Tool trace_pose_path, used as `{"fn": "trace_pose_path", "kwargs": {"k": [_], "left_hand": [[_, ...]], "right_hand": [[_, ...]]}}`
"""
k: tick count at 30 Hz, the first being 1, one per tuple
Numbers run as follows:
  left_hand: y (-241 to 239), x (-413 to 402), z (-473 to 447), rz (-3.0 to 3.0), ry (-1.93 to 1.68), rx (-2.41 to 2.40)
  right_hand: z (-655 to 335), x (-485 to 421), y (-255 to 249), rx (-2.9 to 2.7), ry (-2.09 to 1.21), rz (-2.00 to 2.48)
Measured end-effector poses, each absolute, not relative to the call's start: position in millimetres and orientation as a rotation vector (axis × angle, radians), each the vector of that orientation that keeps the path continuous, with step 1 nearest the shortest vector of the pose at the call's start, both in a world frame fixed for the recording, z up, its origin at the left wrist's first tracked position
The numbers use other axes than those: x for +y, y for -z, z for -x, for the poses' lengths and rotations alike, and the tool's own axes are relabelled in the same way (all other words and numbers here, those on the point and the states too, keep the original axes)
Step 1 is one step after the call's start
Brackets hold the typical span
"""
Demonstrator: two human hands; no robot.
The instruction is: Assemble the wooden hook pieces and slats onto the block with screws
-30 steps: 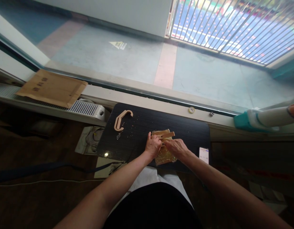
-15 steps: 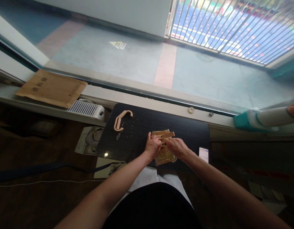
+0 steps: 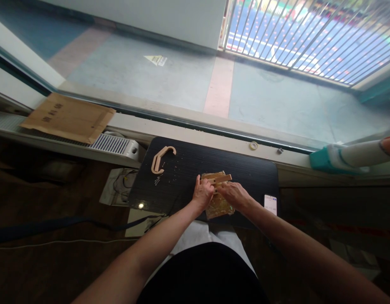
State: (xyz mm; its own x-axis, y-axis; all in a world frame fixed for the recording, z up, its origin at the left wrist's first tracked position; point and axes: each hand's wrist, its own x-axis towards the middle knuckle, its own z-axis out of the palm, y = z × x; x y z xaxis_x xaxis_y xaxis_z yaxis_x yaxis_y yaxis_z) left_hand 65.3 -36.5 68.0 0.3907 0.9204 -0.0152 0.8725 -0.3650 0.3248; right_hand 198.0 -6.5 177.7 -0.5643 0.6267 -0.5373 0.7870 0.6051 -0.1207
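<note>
A small black table (image 3: 245, 173) stands before me under a window. On it lies a yellowish sheet (image 3: 220, 204) with a thin wooden strip (image 3: 223, 179) across its far end. My left hand (image 3: 201, 194) presses on the strip's left end and the sheet's left edge. My right hand (image 3: 234, 195) rests on the sheet just right of it, fingertips at the strip; what it pinches is too small to tell. A curved wooden piece (image 3: 160, 158) and some small metal pins (image 3: 158, 180) lie at the table's far left.
A phone (image 3: 270, 204) lies at the table's right edge. A cardboard envelope (image 3: 68, 117) rests on the radiator grille at left. A small tape roll (image 3: 253, 145) sits on the sill. A teal and white handle (image 3: 350, 156) juts in from the right.
Almost nothing has moved. Both hands stay on the strip and sheet; the right hand has edged slightly left toward the strip.
</note>
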Motion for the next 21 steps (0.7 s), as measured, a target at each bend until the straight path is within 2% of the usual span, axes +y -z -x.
{"fn": "trace_pose_path", "kwargs": {"k": [10, 17, 21], "left_hand": [[-72, -36, -65, -2.382, -0.254, 1.573], [-71, -36, -65, -2.383, -0.249, 1.566], [-71, -36, -65, -2.375, -0.234, 1.561]], "right_hand": [[-199, -6, -165, 2.159, 0.512, -1.418], [-202, -6, -184, 2.372, 0.417, -1.109], [-206, -8, -182, 2.381, 0.423, -1.11]]}}
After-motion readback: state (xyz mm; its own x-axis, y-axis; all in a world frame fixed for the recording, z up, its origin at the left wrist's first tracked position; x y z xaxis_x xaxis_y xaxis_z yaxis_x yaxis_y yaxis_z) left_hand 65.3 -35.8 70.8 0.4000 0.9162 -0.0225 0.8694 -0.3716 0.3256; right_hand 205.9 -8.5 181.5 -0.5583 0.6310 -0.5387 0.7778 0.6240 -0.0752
